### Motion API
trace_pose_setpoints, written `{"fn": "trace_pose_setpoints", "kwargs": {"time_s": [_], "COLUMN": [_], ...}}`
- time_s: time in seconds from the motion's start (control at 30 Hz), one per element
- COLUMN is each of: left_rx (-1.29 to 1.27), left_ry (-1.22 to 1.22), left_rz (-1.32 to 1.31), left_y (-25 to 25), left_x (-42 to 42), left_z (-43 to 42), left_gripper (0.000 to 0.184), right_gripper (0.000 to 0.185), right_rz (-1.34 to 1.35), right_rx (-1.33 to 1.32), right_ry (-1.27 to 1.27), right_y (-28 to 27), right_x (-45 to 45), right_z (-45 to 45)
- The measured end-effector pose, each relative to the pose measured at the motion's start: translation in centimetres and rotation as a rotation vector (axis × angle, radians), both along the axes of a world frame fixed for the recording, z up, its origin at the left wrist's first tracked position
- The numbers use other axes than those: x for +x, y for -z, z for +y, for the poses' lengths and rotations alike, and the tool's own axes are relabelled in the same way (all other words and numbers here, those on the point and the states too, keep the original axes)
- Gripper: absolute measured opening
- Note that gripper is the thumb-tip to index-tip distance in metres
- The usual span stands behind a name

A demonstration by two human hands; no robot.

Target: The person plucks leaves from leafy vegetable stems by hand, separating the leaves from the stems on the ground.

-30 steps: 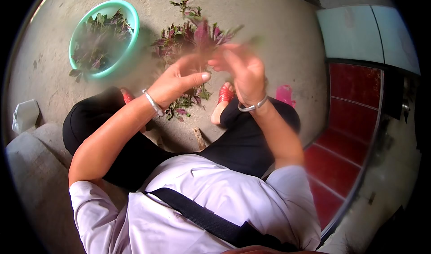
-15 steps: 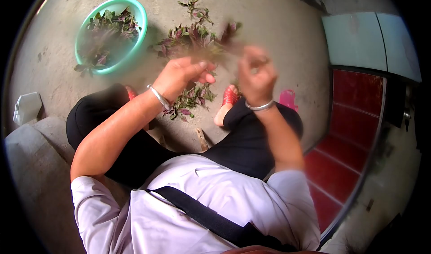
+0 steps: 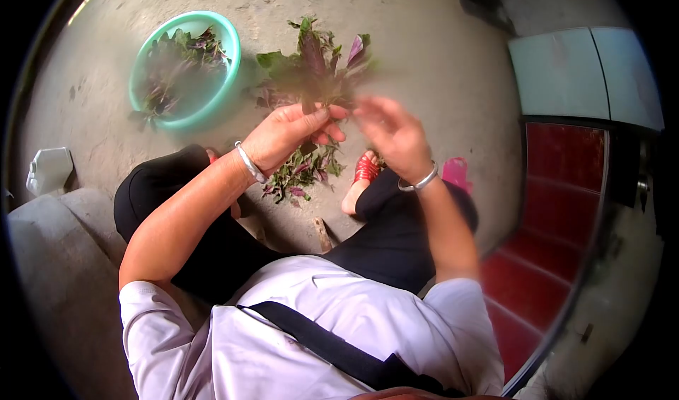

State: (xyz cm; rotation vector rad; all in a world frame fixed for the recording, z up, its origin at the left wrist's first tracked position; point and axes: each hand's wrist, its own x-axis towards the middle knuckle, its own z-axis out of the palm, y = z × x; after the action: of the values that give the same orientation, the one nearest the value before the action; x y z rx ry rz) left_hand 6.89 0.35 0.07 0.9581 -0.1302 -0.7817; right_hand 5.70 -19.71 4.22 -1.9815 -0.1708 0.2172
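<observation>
My left hand is closed, with thumb and fingers pinching a bunch of purple-and-green amaranth leaves that fans out above it. My right hand is just right of the bunch, its fingertips pointing at the stems. Motion smears those fingers, so whether they grip anything is unclear. On the floor between my feet lies a loose heap of the same leaves. More leaves behind the held bunch are partly hidden by it.
A mint-green plastic basin with leaves in it stands at the upper left. A red sandal is on my foot, a pink item beside my knee. A white container sits far left; red tiles and pale cabinet panels line the right.
My right hand has moved left and slightly down towards the bunch; the blurred sprig near it no longer shows there. The leaves above my left hand now stand more upright. The view has shifted slightly.
</observation>
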Motion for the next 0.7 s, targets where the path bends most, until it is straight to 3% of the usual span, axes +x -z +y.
{"fn": "trace_pose_setpoints", "kwargs": {"time_s": [0.07,0.23,0.43,0.7], "left_rx": [0.010,0.010,0.043,-0.008], "left_ry": [0.001,-0.002,0.038,0.034], "left_rz": [-0.011,-0.017,0.003,0.070], "left_y": [-0.1,0.0,0.1,0.3], "left_x": [-0.3,-0.5,-0.5,-0.3], "left_z": [-0.3,-0.6,-0.7,-0.7], "left_gripper": [0.033,0.034,0.036,0.037], "right_gripper": [0.033,0.041,0.035,0.017], "right_rz": [0.069,-0.001,-0.143,-0.435], "right_rx": [0.302,0.518,0.491,0.197], "right_ry": [0.060,0.143,0.176,0.139], "right_y": [-1.2,-1.6,-3.0,-2.1], "right_x": [-0.1,-0.4,-0.3,-0.6], "right_z": [0.5,0.7,0.9,-0.1]}}
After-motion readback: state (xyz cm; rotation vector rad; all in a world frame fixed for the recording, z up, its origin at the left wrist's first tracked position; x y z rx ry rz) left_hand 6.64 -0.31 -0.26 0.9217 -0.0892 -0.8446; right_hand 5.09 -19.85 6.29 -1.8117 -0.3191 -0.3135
